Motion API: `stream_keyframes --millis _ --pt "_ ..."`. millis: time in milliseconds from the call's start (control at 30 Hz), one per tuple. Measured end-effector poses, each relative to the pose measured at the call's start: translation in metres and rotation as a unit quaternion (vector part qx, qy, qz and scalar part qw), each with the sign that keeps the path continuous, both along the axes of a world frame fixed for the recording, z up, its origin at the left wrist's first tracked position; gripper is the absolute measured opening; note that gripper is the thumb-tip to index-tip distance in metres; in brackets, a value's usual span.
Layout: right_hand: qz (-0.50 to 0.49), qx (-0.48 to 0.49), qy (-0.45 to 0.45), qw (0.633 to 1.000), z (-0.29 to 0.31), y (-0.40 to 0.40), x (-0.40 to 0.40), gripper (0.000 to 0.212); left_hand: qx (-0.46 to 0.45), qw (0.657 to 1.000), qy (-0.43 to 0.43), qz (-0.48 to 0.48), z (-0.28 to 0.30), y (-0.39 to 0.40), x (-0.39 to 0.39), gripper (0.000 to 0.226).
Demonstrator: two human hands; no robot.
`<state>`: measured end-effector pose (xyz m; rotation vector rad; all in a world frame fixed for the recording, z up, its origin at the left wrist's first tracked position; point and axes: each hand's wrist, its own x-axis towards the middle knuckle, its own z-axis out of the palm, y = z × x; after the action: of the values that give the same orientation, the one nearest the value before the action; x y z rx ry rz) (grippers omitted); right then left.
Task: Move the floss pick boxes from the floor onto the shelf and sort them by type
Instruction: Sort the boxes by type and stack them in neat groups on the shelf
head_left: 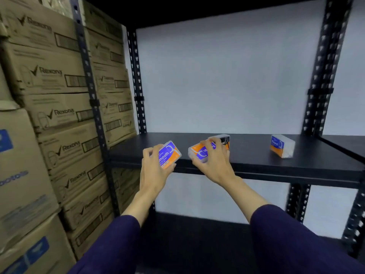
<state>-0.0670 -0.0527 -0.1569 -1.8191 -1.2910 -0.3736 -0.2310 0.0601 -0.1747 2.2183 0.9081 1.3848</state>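
Hands first: both are up at the front edge of the black shelf (256,155), each with its own floss pick box. The left hand (153,171) has its fingers (147,153) curled round a purple-and-orange box (169,154) with "smooth" printed on it, tilted so one corner points up and to the right, held right at the shelf's front lip, can't tell if it's actually touching the board. The right hand (214,165) grips a second purple-and-orange box (200,152), fingers wrapped over the top of it and thumb underneath on the near side, also tilted and sitting over the front part of the shelf. Just behind that one, partly hidden by the right hand, there's a black-labelled box (224,140) standing on the shelf, with a bit of orange showing at its lower edge. Well off to the right, on the same shelf, a blue-and-orange box (281,146) stands upright by itself, clear plastic side facing right. Both arms are in dark purple sleeves (296,240). The rack has black perforated metal posts (324,76) and a plain white wall (227,76) behind it. To the left are stacked brown cardboard cartons (53,82) with "Rexona" printed on them, and a lower shelf board (197,234) shows dark under the arms.
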Motion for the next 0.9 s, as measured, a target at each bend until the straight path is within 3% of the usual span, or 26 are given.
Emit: stream_keyframes --millis 200,300,400,633,733,800,900 --pt "0.014 -0.071 -0.038 0.997 0.006 0.053 0.019 0.055 -0.001 1.0 -0.019 -0.007 0.002 0.038 -0.001 0.073" --pt "0.037 -0.144 -0.063 0.987 0.0 0.073 0.03 0.045 -0.015 1.0 -0.024 -0.01 0.0 0.053 0.001 0.075" --pt "0.1 -0.132 -0.029 0.986 -0.009 0.085 0.038 0.034 -0.004 1.0 -0.019 -0.01 0.0 0.067 0.01 0.078" --pt "0.171 -0.115 0.036 0.978 -0.01 0.085 0.051 0.052 -0.034 0.999 0.032 -0.022 0.0 0.095 0.044 0.06" --pt "0.134 -0.085 0.058 0.986 -0.011 0.083 0.044 0.038 -0.062 0.996 0.056 -0.004 0.0 0.102 0.051 0.049" --pt "0.05 -0.053 0.068 0.995 -0.012 0.088 0.032 0.033 -0.067 0.994 0.088 0.025 0.003 0.107 0.054 0.051" --pt "-0.098 -0.065 0.124 0.985 -0.009 0.103 0.011 0.069 -0.076 0.992 0.097 0.033 0.004 0.108 0.059 0.049"
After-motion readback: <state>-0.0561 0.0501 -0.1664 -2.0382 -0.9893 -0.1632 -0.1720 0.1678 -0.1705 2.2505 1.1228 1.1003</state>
